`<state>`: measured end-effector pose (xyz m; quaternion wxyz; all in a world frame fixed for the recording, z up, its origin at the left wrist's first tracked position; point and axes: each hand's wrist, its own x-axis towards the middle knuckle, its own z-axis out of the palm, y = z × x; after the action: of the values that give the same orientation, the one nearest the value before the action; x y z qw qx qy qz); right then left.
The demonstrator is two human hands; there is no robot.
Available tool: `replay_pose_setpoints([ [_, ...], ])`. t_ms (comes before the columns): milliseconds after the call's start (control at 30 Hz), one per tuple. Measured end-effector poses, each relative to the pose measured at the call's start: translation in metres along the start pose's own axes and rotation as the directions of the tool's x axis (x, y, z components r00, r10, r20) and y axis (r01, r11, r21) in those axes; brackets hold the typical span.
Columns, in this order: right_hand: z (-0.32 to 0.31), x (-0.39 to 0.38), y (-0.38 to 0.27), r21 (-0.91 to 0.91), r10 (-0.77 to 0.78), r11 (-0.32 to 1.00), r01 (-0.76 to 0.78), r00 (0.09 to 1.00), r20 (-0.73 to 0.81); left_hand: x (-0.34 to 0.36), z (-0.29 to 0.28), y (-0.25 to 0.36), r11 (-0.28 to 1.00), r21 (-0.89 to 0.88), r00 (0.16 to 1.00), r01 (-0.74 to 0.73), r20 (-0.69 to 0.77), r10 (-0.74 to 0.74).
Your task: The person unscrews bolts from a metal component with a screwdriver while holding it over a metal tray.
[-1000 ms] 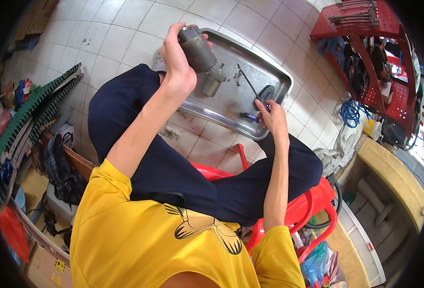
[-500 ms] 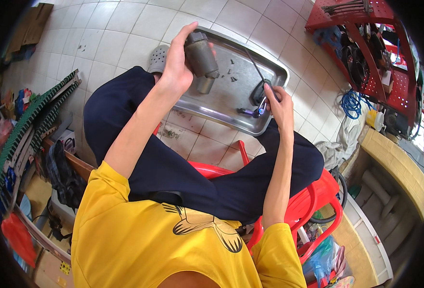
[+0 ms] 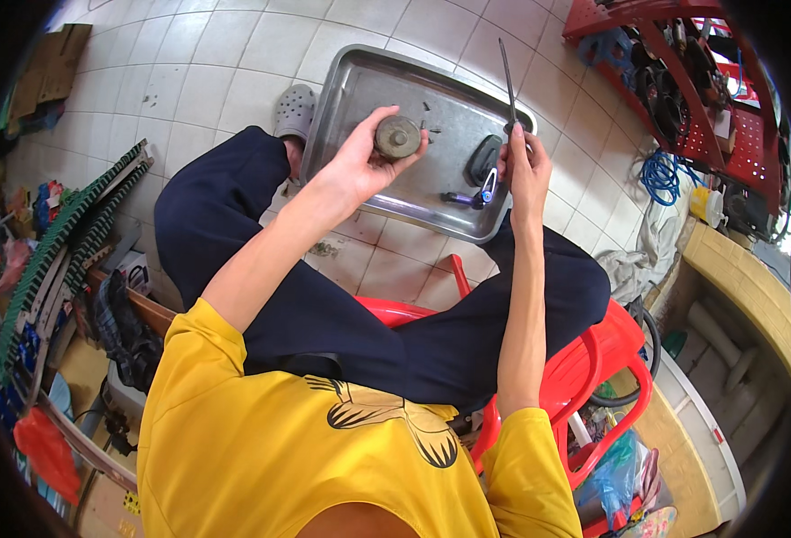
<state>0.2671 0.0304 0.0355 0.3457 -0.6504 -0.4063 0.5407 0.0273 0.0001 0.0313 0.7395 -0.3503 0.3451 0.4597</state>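
My left hand [image 3: 356,165] is wrapped round a grey cylindrical metal part [image 3: 398,137], perhaps a small motor housing. Its round end, with a raised centre, faces up. In my right hand [image 3: 530,170] is a screwdriver [image 3: 509,82], its long thin shaft pointing away from me; my fingers hide most of its handle. Both hands are over a shallow metal tray [image 3: 377,72]. Several small dark screws [image 3: 426,106] lie in it beyond the metal part. Near my right hand rest a black oval piece [image 3: 482,160] and a dark tool with a blue-purple sheen [image 3: 474,199].
A red chair [image 3: 597,359] is beside my right leg. At the far right stands a red perforated rack [image 3: 758,152] with tools, and a coiled blue hose [image 3: 662,184] lies near it. Green-and-black striped strips [image 3: 73,251] lean at the left. A grey clog [image 3: 295,112] is beside the tray.
The cylindrical part has come nearer to me and turned from side-on to end-on. My right hand has swung the screwdriver's shaft from over the tray to pointing away past its far edge.
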Motion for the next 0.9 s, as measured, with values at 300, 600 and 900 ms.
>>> replay_pose_setpoints([
  [300, 0.006, 0.001, 0.001, 0.047, -0.073, 0.996, 0.071, 0.997, 0.026, -0.019, 0.006, -0.021, 0.644, 0.726, 0.963, -0.243, 0.099, 0.251],
  [600, 0.008, 0.0, 0.002, 0.212, -0.073, 0.977, 0.04, 0.986, 0.149, -0.019, 0.013, -0.013, 0.333, 0.821, 0.862, -0.464, 0.331, 0.385],
  [900, 0.011, -0.003, -0.001, 0.195, -0.094, 0.98, 0.05, 0.969, 0.227, -0.021, 0.025, 0.009, 0.391, 0.734, 0.797, -0.555, 0.335, 0.503],
])
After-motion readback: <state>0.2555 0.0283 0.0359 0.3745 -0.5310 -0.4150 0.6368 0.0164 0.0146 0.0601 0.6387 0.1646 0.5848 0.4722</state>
